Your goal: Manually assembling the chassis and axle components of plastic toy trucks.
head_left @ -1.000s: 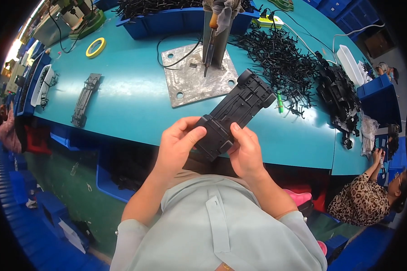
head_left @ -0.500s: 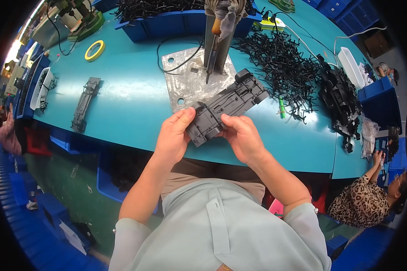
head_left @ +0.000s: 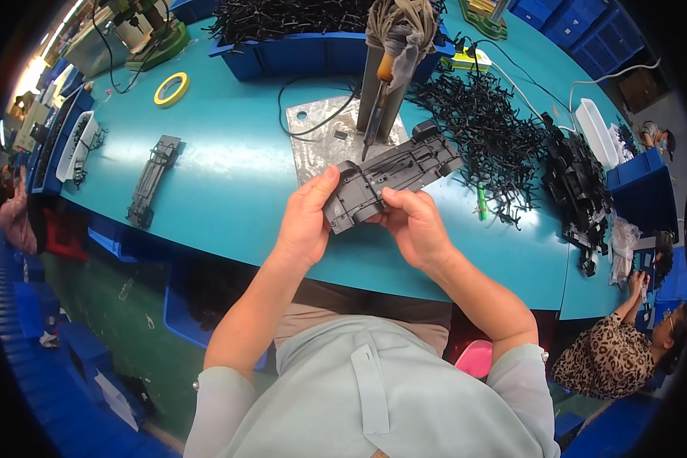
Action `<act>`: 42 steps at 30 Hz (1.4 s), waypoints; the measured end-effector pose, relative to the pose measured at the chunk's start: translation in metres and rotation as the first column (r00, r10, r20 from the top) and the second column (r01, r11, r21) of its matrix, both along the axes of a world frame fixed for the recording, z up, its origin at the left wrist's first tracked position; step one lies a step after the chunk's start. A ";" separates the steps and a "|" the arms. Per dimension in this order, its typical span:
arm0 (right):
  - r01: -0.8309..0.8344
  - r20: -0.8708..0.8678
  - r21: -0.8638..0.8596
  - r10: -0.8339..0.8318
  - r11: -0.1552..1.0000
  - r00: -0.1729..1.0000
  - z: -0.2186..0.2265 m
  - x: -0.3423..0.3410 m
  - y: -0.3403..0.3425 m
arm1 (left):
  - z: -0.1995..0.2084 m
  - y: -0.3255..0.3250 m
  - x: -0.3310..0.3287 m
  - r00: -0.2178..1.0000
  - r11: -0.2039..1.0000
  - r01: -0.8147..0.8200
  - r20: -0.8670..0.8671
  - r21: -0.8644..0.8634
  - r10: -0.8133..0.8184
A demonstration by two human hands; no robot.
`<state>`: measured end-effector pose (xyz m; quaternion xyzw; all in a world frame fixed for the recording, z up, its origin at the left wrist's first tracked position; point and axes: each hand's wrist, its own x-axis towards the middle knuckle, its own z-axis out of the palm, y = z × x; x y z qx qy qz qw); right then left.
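A black plastic toy-vehicle chassis [head_left: 395,175], wheels at its corners and its ribbed underside up, is held slanting between both hands. My left hand [head_left: 307,217] grips its near left end, thumb on top. My right hand [head_left: 416,227] closes on the near long edge, its thumb pressed on the surface and its fingers hidden beneath. Just beyond the chassis, a soldering iron [head_left: 372,122] hangs on a metal post [head_left: 391,107], tip down. The tip is close to the chassis; whether they touch I cannot tell. Under it lies a metal plate [head_left: 307,155].
Another chassis [head_left: 154,179] lies at left, near yellow tape [head_left: 171,90]. Behind stands a blue bin [head_left: 282,57] of black parts. Loose black parts [head_left: 473,114], a green pen-like item [head_left: 482,203] and stacked black chassis pieces [head_left: 576,179] lie right. A co-worker [head_left: 614,347] sits far right.
Both hands have carried the chassis slightly forward, nearer the soldering iron's tip. The whole view has shifted a little. The grip looks the same.
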<state>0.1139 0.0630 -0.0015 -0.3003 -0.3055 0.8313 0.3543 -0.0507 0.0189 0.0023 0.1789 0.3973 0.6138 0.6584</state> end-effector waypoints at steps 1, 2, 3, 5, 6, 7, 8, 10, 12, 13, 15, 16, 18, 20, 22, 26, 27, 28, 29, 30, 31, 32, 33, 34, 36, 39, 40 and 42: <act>-0.001 -0.003 0.003 0.001 1.000 1.000 0.000 0.000 0.001 | 0.002 0.001 0.000 1.000 1.000 0.012 0.008 0.017 -0.012; 0.008 -0.012 0.030 -0.008 1.000 1.000 -0.002 0.001 0.002 | 0.001 0.003 -0.002 1.000 1.000 0.011 0.005 0.020 -0.011; 0.014 -0.022 0.056 -0.013 0.998 1.000 -0.003 0.001 0.003 | -0.003 0.004 -0.003 1.000 1.000 0.005 -0.013 0.025 -0.005; 0.019 -0.053 0.050 -0.016 0.999 0.998 -0.006 -0.002 0.003 | -0.007 0.007 -0.005 0.999 0.999 -0.002 -0.034 0.033 0.003; 0.028 -0.081 0.039 -0.025 0.999 0.996 -0.007 -0.003 0.003 | -0.008 0.008 -0.005 0.999 0.999 -0.008 -0.035 0.038 0.009; 0.028 -0.084 0.041 -0.024 0.999 0.996 -0.005 -0.004 0.003 | -0.009 0.010 -0.006 0.999 0.999 -0.013 -0.037 0.043 0.015; 0.039 -0.083 0.059 -0.034 0.997 0.996 -0.003 -0.004 0.002 | -0.010 0.010 -0.007 0.999 0.999 -0.014 -0.040 0.045 0.015; 0.051 -0.079 0.078 -0.045 0.996 0.996 -0.001 -0.004 0.002 | -0.011 0.010 -0.007 1.000 0.997 0.002 -0.023 0.074 -0.001; 0.021 -0.107 0.084 -0.012 0.996 0.994 -0.001 -0.005 0.003 | -0.011 0.011 -0.009 0.999 0.997 0.009 -0.034 0.075 -0.006; 0.021 -0.107 0.084 -0.012 0.996 0.994 -0.001 -0.005 0.003 | -0.011 0.012 -0.010 0.999 0.997 0.014 -0.045 0.075 -0.011; 0.028 -0.104 0.088 -0.019 0.996 0.994 -0.001 -0.006 0.002 | -0.009 0.013 -0.009 0.999 0.997 0.014 -0.044 0.074 -0.011; 0.027 -0.104 0.086 -0.018 0.996 0.994 -0.002 -0.006 0.002 | -0.009 0.014 -0.010 0.999 0.997 0.014 -0.044 0.073 -0.011; 0.024 -0.114 0.066 -0.016 0.998 0.993 -0.002 -0.005 0.004 | -0.008 0.016 -0.010 0.999 0.997 0.024 -0.041 0.074 -0.021; 0.033 -0.104 0.075 -0.025 0.997 0.994 -0.003 -0.005 0.003 | -0.008 0.017 -0.010 0.999 0.997 0.035 -0.037 0.075 -0.032; 0.043 -0.093 0.084 -0.035 0.996 0.995 -0.003 -0.005 0.003 | -0.010 0.018 -0.010 0.998 0.998 0.011 -0.068 0.066 -0.007; 0.045 -0.095 0.123 -0.033 0.991 0.995 -0.004 -0.007 0.003 | -0.003 0.019 -0.011 0.999 0.997 0.023 -0.043 0.068 -0.020; 0.040 -0.095 0.132 -0.027 0.990 0.995 -0.004 -0.007 0.004 | -0.005 0.019 -0.012 0.998 0.997 0.026 -0.051 0.067 -0.022; 0.038 -0.093 0.132 -0.026 0.991 0.995 -0.004 -0.007 0.004 | -0.005 0.019 -0.013 0.998 0.997 0.029 -0.060 0.065 -0.025; 0.031 -0.093 0.138 -0.019 0.990 0.996 -0.004 -0.007 0.005 | -0.005 0.020 -0.013 0.998 0.998 0.026 -0.059 0.065 -0.023; 0.025 -0.092 0.144 -0.011 0.989 0.996 -0.003 -0.007 0.004 | -0.004 0.019 -0.012 0.999 0.998 0.026 -0.048 0.062 -0.023; 0.022 -0.091 0.142 -0.009 0.990 0.996 -0.003 -0.007 0.004 | -0.004 0.019 -0.012 0.999 0.998 0.025 -0.038 0.060 -0.023; 0.030 -0.085 0.152 -0.018 0.988 0.996 -0.003 -0.008 0.003 | -0.005 0.019 -0.013 0.999 0.998 0.023 -0.037 0.058 -0.021; 0.039 -0.079 0.162 -0.027 0.986 0.997 -0.003 -0.008 0.003 | -0.007 0.020 -0.013 0.999 0.998 0.024 -0.038 0.063 -0.022; 0.037 -0.078 0.162 -0.025 0.986 0.997 -0.003 -0.008 0.003 | -0.008 0.020 -0.014 0.999 0.997 0.026 -0.038 0.069 -0.024; 0.046 -0.073 0.166 -0.034 0.985 0.997 -0.003 -0.007 0.004 | -0.006 0.020 -0.013 0.999 0.997 0.026 -0.042 0.069 -0.023; 0.049 -0.067 0.165 -0.038 0.985 0.997 -0.004 -0.008 0.004 | -0.008 0.021 -0.014 0.999 0.997 0.030 -0.045 0.072 -0.027; 0.049 -0.066 0.165 -0.039 0.985 0.997 -0.004 -0.007 0.003 | -0.009 0.021 -0.015 0.999 0.997 0.033 -0.046 0.076 -0.029; 0.037 -0.072 0.155 -0.026 0.987 0.997 -0.003 -0.008 0.003 | -0.008 0.020 -0.015 0.999 0.996 0.035 -0.041 0.076 -0.032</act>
